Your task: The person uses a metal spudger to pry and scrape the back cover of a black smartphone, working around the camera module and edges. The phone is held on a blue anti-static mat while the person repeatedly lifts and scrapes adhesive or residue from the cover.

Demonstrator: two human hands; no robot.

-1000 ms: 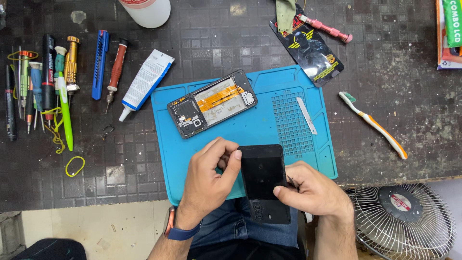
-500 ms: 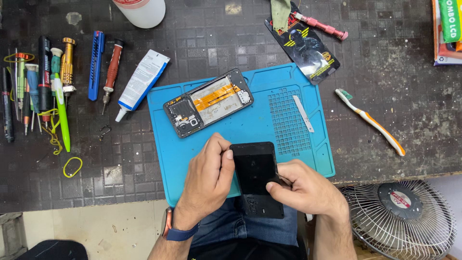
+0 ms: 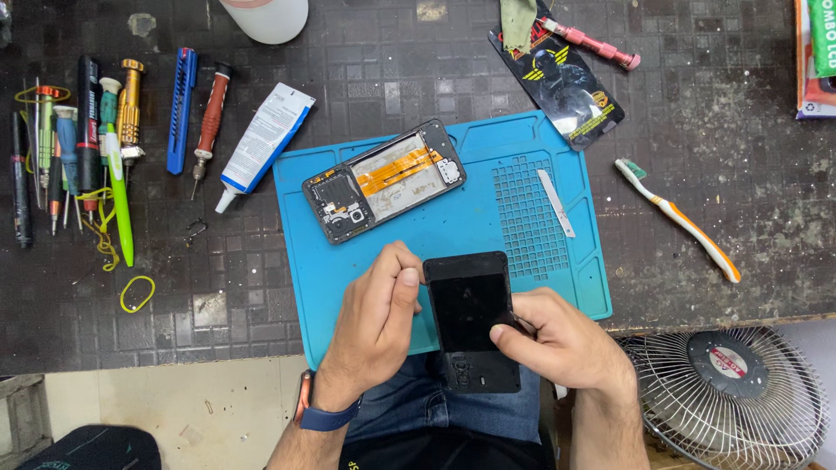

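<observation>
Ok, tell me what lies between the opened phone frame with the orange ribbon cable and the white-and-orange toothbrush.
In the head view, a slim metal pry blade lies on the blue mat between the phone frame and toothbrush.

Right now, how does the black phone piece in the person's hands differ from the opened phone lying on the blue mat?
The black phone piece is plain, dark and closed-faced; the opened phone shows inner parts and an orange strip. The black piece is held by the left hand and right hand at the blue mat's near edge, pointing away; the opened phone lies untouched and slanted further up the mat. Both are flat, phone-sized rectangles.
</observation>
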